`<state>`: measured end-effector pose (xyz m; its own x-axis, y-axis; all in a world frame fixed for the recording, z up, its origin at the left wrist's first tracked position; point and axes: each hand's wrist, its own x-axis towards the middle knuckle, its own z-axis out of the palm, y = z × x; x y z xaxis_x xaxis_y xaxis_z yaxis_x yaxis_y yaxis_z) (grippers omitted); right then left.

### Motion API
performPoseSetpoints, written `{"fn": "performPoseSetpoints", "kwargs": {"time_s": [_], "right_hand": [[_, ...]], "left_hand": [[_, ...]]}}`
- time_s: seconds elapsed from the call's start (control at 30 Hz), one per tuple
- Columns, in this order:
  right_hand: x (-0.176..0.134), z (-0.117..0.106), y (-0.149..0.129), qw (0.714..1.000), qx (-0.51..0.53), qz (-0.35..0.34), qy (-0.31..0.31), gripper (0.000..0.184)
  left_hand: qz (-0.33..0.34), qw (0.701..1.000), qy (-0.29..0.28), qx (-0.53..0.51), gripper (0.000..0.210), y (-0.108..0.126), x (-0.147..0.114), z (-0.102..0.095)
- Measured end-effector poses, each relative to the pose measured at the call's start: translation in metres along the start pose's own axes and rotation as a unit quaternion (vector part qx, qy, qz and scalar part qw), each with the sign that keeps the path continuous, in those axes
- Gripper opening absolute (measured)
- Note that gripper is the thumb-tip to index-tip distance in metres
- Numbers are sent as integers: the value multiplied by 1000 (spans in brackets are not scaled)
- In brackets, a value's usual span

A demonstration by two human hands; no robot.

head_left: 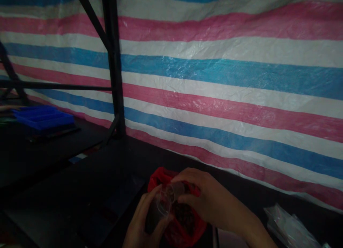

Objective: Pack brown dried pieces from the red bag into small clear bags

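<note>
Near the bottom middle, my left hand [146, 217] is closed round a clear plastic cup [164, 205], its mouth tilted toward the right. My right hand [203, 194] grips a smaller clear plastic cup [177, 189] between thumb and fingers. The two cups meet mouth to mouth or nearly so; whether they touch I cannot tell. Just under both hands is an open red plastic bag [197, 235]. Inside it lie dark small pieces [184, 216], too dim to name.
A black table [128, 158] runs along a striped tarp wall [227, 80]. Clear plastic packaging [291, 228] lies at the lower right. Farther left, a blue compartment tray [44, 117] rests on another dark table, behind a black metal post [114, 62].
</note>
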<state>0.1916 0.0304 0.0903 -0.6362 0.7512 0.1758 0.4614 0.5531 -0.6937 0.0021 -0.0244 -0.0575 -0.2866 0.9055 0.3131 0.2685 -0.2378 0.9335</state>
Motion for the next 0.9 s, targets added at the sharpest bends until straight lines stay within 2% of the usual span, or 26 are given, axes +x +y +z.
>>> {"fn": "performPoseSetpoints", "kwargs": {"time_s": [0.17,0.33,0.47,0.6,0.8,0.9], "right_hand": [[-1,7,-10,996,-82,-45,-10,37],[-4,2,-8,995,-98,-5,-15,30],[-6,-2,-2,996,-79,38,-15,25],[-6,-3,6,990,-107,82,-38,22],[-5,0,10,985,-156,66,-43,24],[-2,7,16,968,-225,79,-79,31]], "left_hand": [[14,1000,15,-6,46,1,0,1],[10,1000,-7,-2,46,4,0,1],[4,1000,7,5,46,5,2,0],[1,1000,23,5,46,7,0,-4],[10,999,44,15,46,12,-2,-10],[2,999,41,32,47,9,-1,-11]]}}
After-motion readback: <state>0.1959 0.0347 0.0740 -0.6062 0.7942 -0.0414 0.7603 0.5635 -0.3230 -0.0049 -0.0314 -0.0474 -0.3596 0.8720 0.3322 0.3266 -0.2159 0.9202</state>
